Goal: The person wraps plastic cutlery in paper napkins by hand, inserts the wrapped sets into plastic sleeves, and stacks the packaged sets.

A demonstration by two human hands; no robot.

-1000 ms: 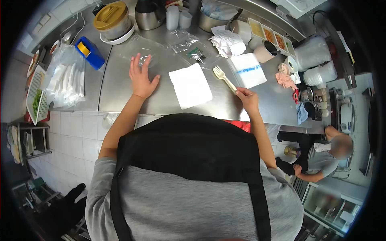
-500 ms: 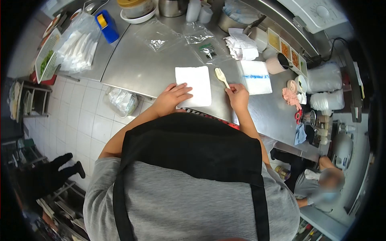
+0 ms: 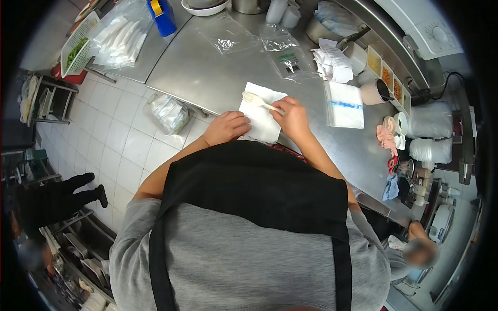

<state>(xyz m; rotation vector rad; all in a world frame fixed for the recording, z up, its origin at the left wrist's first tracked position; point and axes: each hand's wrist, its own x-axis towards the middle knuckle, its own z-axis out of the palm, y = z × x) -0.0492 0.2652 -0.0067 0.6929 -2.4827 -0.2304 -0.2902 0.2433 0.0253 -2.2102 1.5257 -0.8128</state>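
A white paper napkin lies on the steel counter close to its front edge. Over it is a pale plastic fork, its tines pointing left, with my right hand closed round the handle end. My left hand rests at the napkin's lower left edge, fingers pressed together; whether they pinch the paper cannot be made out. To the right lies a white stack with a blue stripe. Clear plastic bags lie behind the napkin.
Paper slips, a cup and a tray of toppings line the counter's right. A blue tape dispenser and bagged white items are at the back left. Two other people are at the lower left and right.
The fork has moved left, from beside the napkin to over it, with my right hand. My left hand came from the back left of the counter to the napkin's edge. The view has shifted.
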